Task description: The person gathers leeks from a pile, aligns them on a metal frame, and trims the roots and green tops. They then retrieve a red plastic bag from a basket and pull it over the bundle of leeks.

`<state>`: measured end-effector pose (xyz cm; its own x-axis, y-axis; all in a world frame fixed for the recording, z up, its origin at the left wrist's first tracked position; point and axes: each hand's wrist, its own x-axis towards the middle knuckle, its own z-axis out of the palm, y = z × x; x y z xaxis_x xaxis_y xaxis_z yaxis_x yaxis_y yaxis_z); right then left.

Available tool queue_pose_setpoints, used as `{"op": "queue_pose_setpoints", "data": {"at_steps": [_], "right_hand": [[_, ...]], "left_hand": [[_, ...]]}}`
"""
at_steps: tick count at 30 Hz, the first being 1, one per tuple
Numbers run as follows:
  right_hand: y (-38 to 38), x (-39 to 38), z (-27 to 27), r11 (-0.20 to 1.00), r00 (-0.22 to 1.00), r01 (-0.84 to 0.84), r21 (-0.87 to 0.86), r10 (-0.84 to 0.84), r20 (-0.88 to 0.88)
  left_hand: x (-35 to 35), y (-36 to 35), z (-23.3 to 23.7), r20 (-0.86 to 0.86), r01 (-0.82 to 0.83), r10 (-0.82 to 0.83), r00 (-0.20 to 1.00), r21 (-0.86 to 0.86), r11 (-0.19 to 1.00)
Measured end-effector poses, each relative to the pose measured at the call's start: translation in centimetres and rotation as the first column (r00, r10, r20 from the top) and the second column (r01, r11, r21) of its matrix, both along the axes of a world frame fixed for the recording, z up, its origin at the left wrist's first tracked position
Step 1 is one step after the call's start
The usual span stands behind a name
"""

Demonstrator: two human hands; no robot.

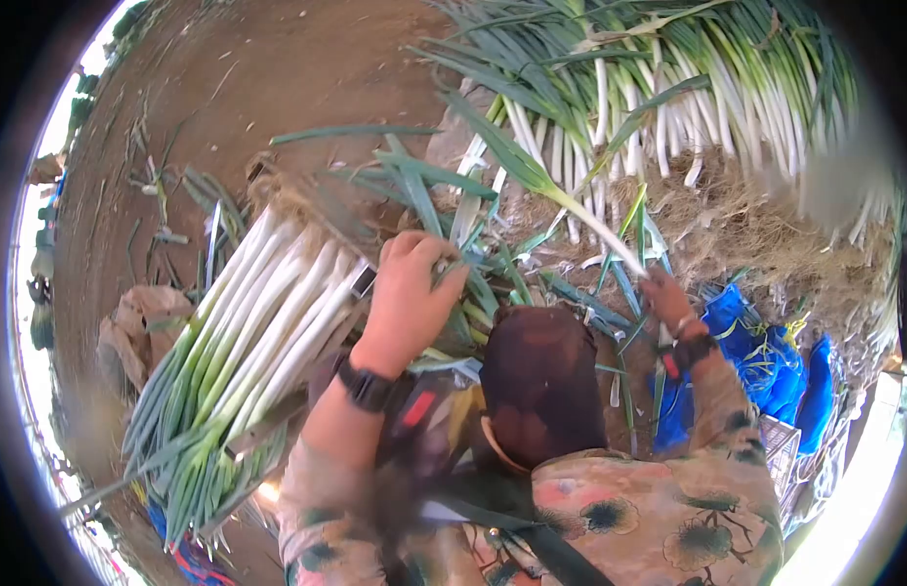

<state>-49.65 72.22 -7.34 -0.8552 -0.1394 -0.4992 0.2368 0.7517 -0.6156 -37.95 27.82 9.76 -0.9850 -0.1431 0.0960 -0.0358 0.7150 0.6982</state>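
Lifting one stalk: the right hand (668, 303) is closing around the white shank of a single onion (571, 207), which is slanting up and away from the person, its green blade pointing at the heap.
Bracing: the left hand (410, 293) is curling shut on loose green leaves (424, 190), just beside the root end of the bundle.
Bundle: a thick bundle of long onions (268, 313) is lying at the person's left, white shanks side by side and green tops trailing toward the person.
Doing it well: the grip is probably best placed low on the firm white part, since the blades are likely to crease. Drawing the stalk along its own length should stop it snagging on neighbouring leaves. The left hand would do well to be pinning the tangle down.
Ground: bare brown earth (278, 68) is carrying everything, and leaf trimmings are lying scattered on it.
Heap: a big heap of onions (668, 88) is lying ahead, with dry roots and straw (756, 234) below it.
Blue sheeting (756, 361): it is bunching up at the person's right.
Crate (778, 449): a pale mesh crate is showing near the blue sheeting.
Brown sack (146, 317): it is lying crumpled, left of the bundle.
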Motion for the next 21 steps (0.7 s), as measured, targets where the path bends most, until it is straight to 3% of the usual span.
{"op": "queue_pose_setpoints", "data": {"at_steps": [2, 5, 7, 8, 11, 13, 15, 17, 20, 21], "right_hand": [[-0.9, 5.6, 0.6, 0.917, 0.972, 0.207, -0.340, -0.154, 0.176], [-4.4, 10.1, 10.4, 0.727, 0.769, 0.501, -0.470, -0.125, 0.627], [-5.0, 12.1, 13.4, 0.689, 0.745, 0.551, -0.471, -0.152, 0.649], [-5.1, 12.8, 14.5, 0.670, 0.736, 0.571, -0.475, -0.161, 0.658], [-5.0, 15.4, 17.1, 0.687, 0.801, 0.513, -0.515, -0.167, 0.575], [-5.0, 16.7, 19.5, 0.675, 0.812, 0.465, -0.573, -0.067, 0.580], [-4.4, 17.9, 20.7, 0.663, 0.813, 0.430, -0.613, 0.010, 0.582], [-3.2, 18.8, 20.7, 0.666, 0.830, 0.409, -0.624, 0.013, 0.558], [-3.5, 18.1, 21.1, 0.810, 0.916, 0.258, -0.526, -0.032, 0.399], [-3.8, 17.1, 20.6, 0.888, 0.977, 0.070, -0.454, 0.031, 0.211]], "left_hand": [[-0.1, 0.4, -0.7, 0.002, -0.001, 0.002, 1.000, -0.033, 0.999], [-0.6, 0.9, -1.6, -0.004, 0.009, -0.009, 1.000, -0.111, 0.994], [-0.9, 1.4, -1.4, 0.046, 0.035, -0.028, 0.999, -0.162, 0.986], [-1.2, 1.7, -1.3, 0.068, 0.046, -0.033, 0.997, -0.190, 0.981], [-1.5, 2.8, -2.2, -0.239, 0.063, -0.135, 0.962, -0.284, 0.957], [-1.7, 3.8, -2.3, -0.333, 0.051, -0.240, 0.912, -0.487, 0.872], [-1.9, 4.5, -2.8, -0.458, 0.050, -0.279, 0.844, -0.449, 0.892], [-1.1, 4.2, -1.0, -0.466, 0.111, -0.321, 0.824, -0.423, 0.900], [0.3, 2.2, 2.0, -0.337, 0.179, -0.446, 0.829, -0.595, 0.784], [1.0, 1.0, 2.7, -0.295, 0.170, -0.413, 0.862, -0.598, 0.783]]}}
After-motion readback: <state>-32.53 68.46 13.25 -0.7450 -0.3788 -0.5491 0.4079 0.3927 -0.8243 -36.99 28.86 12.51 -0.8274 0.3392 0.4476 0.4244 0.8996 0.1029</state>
